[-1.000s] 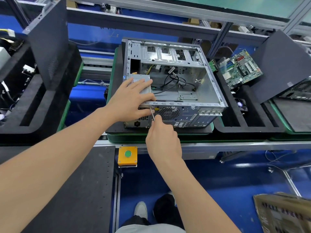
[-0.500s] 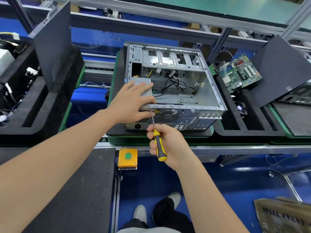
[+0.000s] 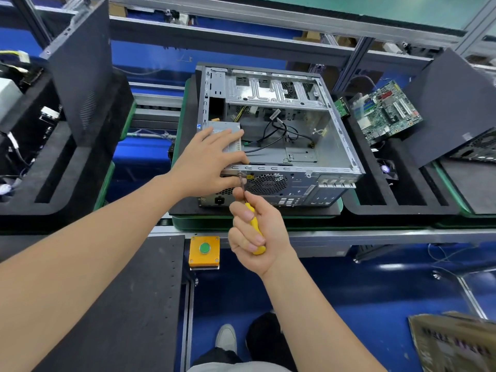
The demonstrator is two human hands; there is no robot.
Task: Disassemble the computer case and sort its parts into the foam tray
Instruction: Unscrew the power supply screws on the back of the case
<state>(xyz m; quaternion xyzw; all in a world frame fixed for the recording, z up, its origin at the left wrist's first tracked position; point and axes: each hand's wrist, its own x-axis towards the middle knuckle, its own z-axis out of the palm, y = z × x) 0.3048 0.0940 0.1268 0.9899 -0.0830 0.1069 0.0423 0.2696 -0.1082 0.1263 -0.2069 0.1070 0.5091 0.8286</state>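
1. I see the left hand point(image 3: 206, 159) with fingers spread and nearly straight. It lies flat on the grey metal power supply box point(image 3: 230, 128), and the thumb lies along the near rim of the case.
2. The right hand point(image 3: 257, 232) is curled tight round the yellow-handled screwdriver point(image 3: 255, 224). The steel shaft runs up and away from the fist, and its tip meets a screw on the rear panel, just under the left thumb.
3. The open silver steel computer case point(image 3: 295, 183) lies on its side, open face up, just beyond both hands. Loose black cables show inside, to the right of the left fingertips.
4. The black foam tray point(image 3: 402, 189) sits well to the right of the right hand. A green motherboard point(image 3: 386, 114) leans at its far end, with a dark grey side panel point(image 3: 451, 103) propped further right.
5. An orange box with a green button point(image 3: 204, 249) is just left of the right hand.
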